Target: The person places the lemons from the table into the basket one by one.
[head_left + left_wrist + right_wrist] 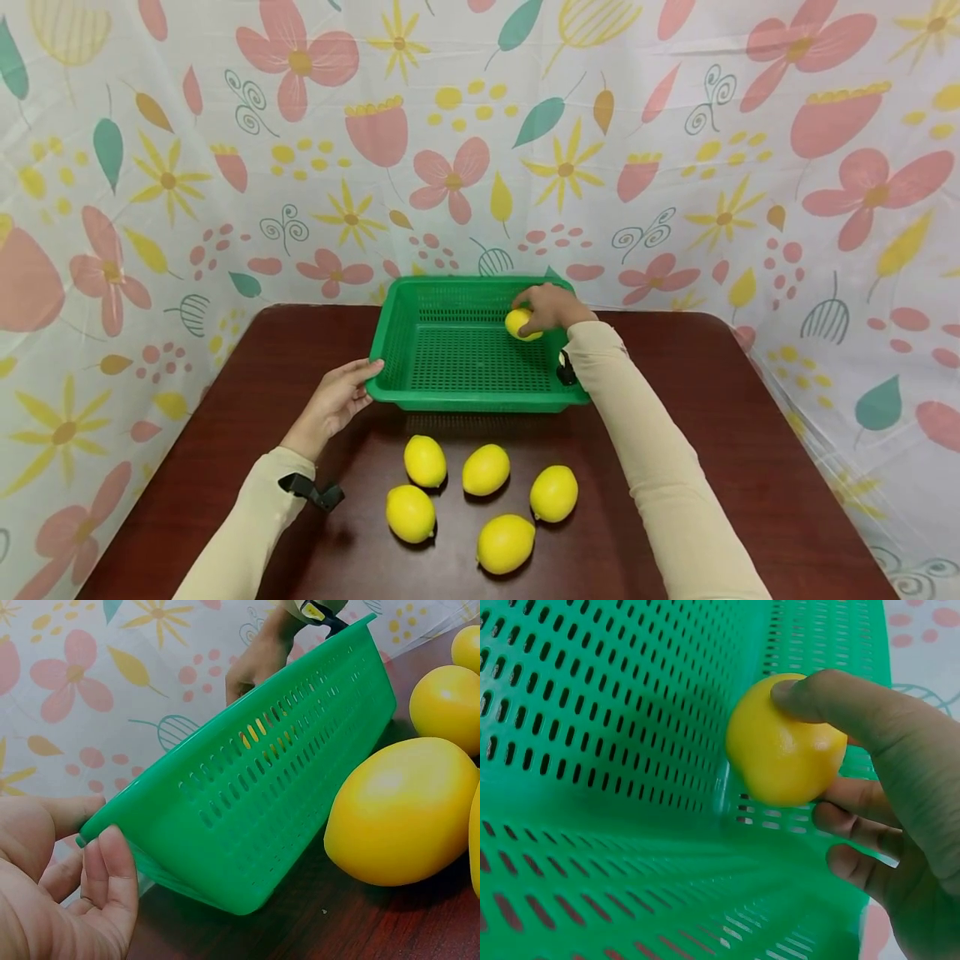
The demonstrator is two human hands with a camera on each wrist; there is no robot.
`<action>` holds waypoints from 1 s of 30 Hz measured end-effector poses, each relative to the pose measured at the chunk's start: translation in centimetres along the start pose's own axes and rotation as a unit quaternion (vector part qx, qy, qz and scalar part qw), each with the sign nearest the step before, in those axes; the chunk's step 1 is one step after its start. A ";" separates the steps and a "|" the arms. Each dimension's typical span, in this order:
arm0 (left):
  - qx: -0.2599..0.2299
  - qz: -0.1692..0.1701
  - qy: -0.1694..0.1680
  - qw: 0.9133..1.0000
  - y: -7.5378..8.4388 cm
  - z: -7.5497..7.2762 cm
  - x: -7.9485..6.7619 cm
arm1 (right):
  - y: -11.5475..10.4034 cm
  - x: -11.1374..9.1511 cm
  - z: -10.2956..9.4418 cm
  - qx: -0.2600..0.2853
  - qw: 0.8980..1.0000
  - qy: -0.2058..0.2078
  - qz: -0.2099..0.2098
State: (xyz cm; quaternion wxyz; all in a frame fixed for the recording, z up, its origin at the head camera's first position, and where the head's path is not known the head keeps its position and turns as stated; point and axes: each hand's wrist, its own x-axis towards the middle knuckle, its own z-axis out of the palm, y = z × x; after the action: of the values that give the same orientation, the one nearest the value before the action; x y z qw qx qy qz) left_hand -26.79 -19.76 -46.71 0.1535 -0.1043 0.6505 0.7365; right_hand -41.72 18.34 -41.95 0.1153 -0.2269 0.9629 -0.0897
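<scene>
A green plastic basket [480, 402] with slotted walls stands toward the back of the table. Its left front corner is pinched at the rim by my left hand [339, 402], thumb on top and fingers beneath, as the left wrist view [82, 877] also shows. Inside the basket's right back part, my right hand [551, 308] holds a yellow lemon [784, 742] between thumb and fingers. Whether that lemon touches the basket floor I cannot tell. Several more lemons lie on the table in front of the basket, among them one lemon [425, 462] nearest its front wall.
The dark red-brown table [240, 433] reaches back to a flower-printed curtain [450, 108], close behind the basket. Other loose lemons include one at the front [506, 544] and one at the right [553, 494], beside my right forearm. A black strap [311, 492] circles my left wrist.
</scene>
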 end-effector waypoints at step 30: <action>-0.012 0.002 -0.006 1.000 0.0 0.0 -0.3 | -1.6 -4.4 -2.9 -0.042 0.996 0.072 -0.040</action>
State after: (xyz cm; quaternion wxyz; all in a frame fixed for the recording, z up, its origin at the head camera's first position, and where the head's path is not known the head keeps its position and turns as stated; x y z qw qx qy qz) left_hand -26.52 -19.82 -46.60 0.1548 -0.1002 0.6409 0.7452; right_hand -37.97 19.30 -38.06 0.0324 -0.2624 0.9619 -0.0699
